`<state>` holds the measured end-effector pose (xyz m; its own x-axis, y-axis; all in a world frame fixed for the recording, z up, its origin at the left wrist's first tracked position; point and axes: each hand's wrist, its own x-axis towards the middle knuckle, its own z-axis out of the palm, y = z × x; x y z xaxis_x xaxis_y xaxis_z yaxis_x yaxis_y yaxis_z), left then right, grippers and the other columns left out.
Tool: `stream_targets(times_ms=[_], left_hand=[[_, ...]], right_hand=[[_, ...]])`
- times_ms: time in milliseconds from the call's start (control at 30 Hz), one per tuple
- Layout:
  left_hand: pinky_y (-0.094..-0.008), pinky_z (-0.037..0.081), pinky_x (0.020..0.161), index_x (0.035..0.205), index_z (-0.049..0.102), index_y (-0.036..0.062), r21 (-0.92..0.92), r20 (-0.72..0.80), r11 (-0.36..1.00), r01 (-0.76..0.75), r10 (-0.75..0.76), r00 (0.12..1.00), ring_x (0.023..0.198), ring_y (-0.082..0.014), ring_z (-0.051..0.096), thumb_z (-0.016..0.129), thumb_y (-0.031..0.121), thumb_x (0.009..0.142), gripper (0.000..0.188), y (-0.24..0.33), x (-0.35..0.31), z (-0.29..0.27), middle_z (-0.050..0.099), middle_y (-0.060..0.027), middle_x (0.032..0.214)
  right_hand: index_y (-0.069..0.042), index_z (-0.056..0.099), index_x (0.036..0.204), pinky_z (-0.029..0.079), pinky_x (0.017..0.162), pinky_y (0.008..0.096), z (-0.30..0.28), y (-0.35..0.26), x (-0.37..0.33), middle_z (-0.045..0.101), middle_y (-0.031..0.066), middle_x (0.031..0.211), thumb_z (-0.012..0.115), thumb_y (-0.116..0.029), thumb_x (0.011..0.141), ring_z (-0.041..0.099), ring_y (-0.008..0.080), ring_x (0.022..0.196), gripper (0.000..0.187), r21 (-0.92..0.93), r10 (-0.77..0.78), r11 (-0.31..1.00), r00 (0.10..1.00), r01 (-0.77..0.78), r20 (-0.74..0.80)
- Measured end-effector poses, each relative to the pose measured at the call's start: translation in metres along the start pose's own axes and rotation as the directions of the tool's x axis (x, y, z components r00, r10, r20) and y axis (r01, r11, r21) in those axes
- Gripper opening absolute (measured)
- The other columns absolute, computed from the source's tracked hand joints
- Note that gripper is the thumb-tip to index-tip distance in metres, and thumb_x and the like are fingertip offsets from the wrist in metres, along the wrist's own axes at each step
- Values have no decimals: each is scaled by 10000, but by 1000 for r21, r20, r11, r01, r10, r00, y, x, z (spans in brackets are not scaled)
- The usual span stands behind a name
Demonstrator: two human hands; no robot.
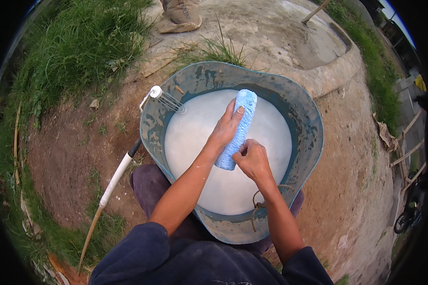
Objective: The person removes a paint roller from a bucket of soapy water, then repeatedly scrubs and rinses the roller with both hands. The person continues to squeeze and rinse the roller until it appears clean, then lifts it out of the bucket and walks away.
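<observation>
My left hand (pixel 227 126) is wrapped around a light blue, fuzzy fabric tube like a paint-roller sleeve (pixel 245 118), thumb on top and the other fingers mostly hidden behind it. My right hand (pixel 253 160) is curled narrow at the sleeve's lower end, thumb and forefinger against its right edge; I cannot tell whether they pinch it. The sleeve is tilted, its upper end leaning right, and I have it above the middle of a blue-green, wavy-rimmed flexible tub (pixel 314 114). Smooth milky white liquid (pixel 190 133) lies inside the tub, and pale smears mark its inner wall.

Over the tub's left rim hangs a white wire roller cage (pixel 169 99) with a round white cap, pointing inward. On the tub's near side, a thin brown cord (pixel 257 205) is knotted at the rim. My dark purple trouser legs (pixel 150 185) show to the left and right of the tub, and my navy sleeves (pixel 138 249) are just this side of it.

Left of the tub slants a pole (pixel 115 181), white above and bare wood below. Beyond the tub's far rim are green grass (pixel 214 51), a brown paper sack (pixel 180 16) and a pale concrete surface (pixel 257 28).
</observation>
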<state>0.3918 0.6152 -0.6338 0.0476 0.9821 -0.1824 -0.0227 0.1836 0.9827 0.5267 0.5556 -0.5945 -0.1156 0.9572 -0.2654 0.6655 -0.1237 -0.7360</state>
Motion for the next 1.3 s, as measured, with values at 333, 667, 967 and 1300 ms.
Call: stream_targets(times_ms=[333,667,967,1300], left_hand=[[-375,494,997,1565,391,81,-39,90,999,7,-4,996,1197,-288,606,473,561,1051,708,-6,2,-2,597,-206,1385],[-303,539,827,1509,459,58,-248,224,960,131,-75,972,969,-156,616,478,590,1047,705,-4,2,-2,651,-101,1180],[-329,570,764,1488,464,104,-561,71,787,258,-265,962,916,-156,636,503,545,1053,621,-8,11,-19,633,-74,1116],[-412,347,1175,1651,-115,184,-587,112,808,-54,147,983,1482,-288,316,739,190,944,1109,7,-5,10,181,-182,1676]], right_hand=[[73,586,757,580,546,365,6,17,4,667,197,683,631,-87,799,694,262,582,171,380,27,922,992,-73,125],[45,597,916,622,680,337,-4,37,-12,670,149,907,600,-109,875,717,230,733,160,821,33,491,948,-291,316],[-7,559,1248,586,793,340,2,26,-28,605,135,1133,673,-313,963,661,239,1005,433,580,-12,815,1000,0,17],[-128,394,1317,558,581,291,-5,2,23,594,105,1154,479,-462,1069,670,192,892,425,943,49,333,999,-28,13]])
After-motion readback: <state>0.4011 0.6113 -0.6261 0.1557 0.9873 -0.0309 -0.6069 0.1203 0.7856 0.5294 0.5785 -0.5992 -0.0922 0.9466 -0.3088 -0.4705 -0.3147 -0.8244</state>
